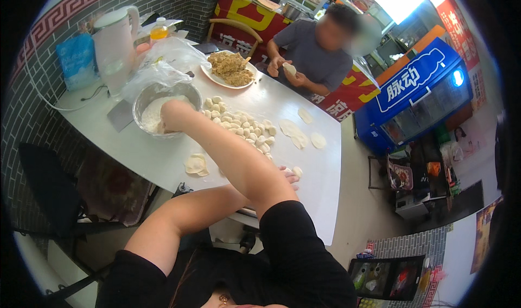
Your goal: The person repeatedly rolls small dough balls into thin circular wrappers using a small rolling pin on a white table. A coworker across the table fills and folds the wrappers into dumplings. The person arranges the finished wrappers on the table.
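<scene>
My right arm crosses over my left one, and my right hand (173,116) dips into a metal bowl (195,98) of white flour (152,111). Its fingers are hidden, so what they hold does not show. My left hand (291,178) lies low at the table, partly covered by my right forearm. Small dough pieces (297,171) are by its fingertips; whether it grips any is unclear. Many cut dough lumps (244,124) spread beyond my right forearm. Flat dough wrappers (196,164) rest to the left of that forearm, with more wrappers (294,133) toward the right edge.
A person (313,51) across the white table (321,194) holds a folded wrapper (290,69). A plate (248,86) of filling (230,67) stands near them. Plastic bags (167,59), a pitcher (114,47) and a bottle (159,31) crowd the far left.
</scene>
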### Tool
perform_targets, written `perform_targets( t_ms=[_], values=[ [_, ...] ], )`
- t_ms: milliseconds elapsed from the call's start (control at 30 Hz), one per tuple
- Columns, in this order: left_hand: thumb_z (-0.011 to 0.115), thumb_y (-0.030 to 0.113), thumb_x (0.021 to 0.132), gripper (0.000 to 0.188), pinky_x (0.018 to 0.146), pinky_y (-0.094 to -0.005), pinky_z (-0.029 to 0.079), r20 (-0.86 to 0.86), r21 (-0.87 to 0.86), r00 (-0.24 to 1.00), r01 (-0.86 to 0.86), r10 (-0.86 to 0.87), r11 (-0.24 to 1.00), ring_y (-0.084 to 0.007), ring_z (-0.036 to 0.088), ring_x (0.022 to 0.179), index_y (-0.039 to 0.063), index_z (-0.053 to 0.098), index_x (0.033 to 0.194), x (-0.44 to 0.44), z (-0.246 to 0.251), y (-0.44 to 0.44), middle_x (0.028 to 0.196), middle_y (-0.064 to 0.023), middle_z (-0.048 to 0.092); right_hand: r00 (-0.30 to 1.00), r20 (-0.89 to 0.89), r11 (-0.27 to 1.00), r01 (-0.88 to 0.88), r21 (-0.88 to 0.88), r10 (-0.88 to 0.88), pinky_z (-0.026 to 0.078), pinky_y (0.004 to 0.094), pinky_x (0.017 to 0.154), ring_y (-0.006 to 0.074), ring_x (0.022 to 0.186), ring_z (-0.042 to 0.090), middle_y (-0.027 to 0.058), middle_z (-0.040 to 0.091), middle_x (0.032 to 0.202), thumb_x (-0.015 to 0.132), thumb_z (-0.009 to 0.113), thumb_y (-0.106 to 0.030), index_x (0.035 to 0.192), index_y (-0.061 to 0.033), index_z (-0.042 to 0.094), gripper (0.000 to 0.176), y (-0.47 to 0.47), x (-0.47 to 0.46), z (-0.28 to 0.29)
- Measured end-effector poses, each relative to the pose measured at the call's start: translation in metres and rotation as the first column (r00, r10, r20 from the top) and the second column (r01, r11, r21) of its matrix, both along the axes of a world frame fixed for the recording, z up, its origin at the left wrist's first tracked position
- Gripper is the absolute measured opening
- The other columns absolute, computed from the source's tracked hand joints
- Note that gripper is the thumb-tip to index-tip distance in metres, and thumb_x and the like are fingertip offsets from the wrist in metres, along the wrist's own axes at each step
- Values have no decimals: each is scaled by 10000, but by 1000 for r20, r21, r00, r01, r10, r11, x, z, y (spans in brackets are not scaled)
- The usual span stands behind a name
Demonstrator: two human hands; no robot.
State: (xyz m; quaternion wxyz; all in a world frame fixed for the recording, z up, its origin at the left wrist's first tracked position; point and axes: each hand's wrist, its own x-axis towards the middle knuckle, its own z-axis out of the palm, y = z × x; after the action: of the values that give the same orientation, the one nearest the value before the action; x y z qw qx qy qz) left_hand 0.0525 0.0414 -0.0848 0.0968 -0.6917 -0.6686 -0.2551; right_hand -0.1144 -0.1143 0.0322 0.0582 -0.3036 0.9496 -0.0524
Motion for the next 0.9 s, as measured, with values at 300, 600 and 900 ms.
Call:
perform_targets(
  t_ms=[300, 600, 900],
  values=[
    [446, 187, 952, 316, 969, -376, 433, 359, 190, 932, -13, -57, 982, -280, 551, 1154, 62, 568, 1215, 2, 54, -15, 1214, -178, 591, 937, 350, 843, 200, -500, -15, 529, 253, 624, 94, 659, 654, 65, 705, 742, 747, 739, -153, 854, -24, 739, 167, 129, 55, 76],
    [547, 76, 763, 51, 699, -428, 512, 128, 59, 938, -332, 323, 941, -316, 613, 797, 45, 587, 755, -12, 74, -22, 804, -114, 572, 736, 469, 674, 659, -334, -488, 528, 254, 605, 108, 614, 632, 75, 688, 694, 743, 742, -114, 853, 13, 733, 168, 277, 206, 93],
    [631, 98, 774, 46, 651, -417, 503, 387, 80, 805, -514, 449, 854, -306, 624, 726, 77, 670, 787, -22, 92, -32, 793, -107, 611, 800, 447, 531, 600, -599, -400, 487, 291, 899, 165, 974, 631, 95, 683, 1076, 835, 606, -5, 1193, -9, 626, 359, 303, 275, 20]
  ],
)
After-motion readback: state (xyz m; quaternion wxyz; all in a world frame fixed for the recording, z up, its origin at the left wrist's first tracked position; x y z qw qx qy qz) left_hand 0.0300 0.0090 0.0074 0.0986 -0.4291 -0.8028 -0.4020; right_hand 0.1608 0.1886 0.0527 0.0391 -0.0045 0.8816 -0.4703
